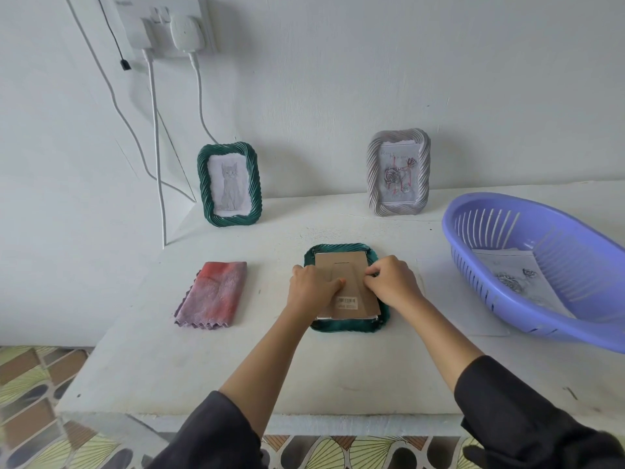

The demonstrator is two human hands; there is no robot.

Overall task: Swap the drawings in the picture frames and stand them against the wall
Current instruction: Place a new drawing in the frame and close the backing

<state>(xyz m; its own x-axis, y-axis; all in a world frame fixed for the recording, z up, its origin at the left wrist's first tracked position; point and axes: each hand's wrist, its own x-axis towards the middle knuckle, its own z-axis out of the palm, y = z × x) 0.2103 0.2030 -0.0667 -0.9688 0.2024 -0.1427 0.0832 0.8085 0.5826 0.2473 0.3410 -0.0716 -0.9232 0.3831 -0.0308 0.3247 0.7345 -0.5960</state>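
Note:
A green twisted-rim frame (348, 324) lies face down in the middle of the white table (203, 374), its brown cardboard back (341, 262) facing up. My left hand (313, 289) presses flat on the left part of the back. My right hand (392, 282) pinches at the frame's right edge. Against the wall stand a green frame with a cat drawing (230, 184) on the left and a grey frame with a rose drawing (399, 172) on the right. A loose rose drawing (517, 279) lies in the purple basket (480, 265).
A folded pink-purple cloth (213, 294) lies left of the face-down frame. White charger cables (155, 130) hang down the wall from a socket at the upper left. The basket takes up the table's right side. A patterned floor shows below the table's front edge.

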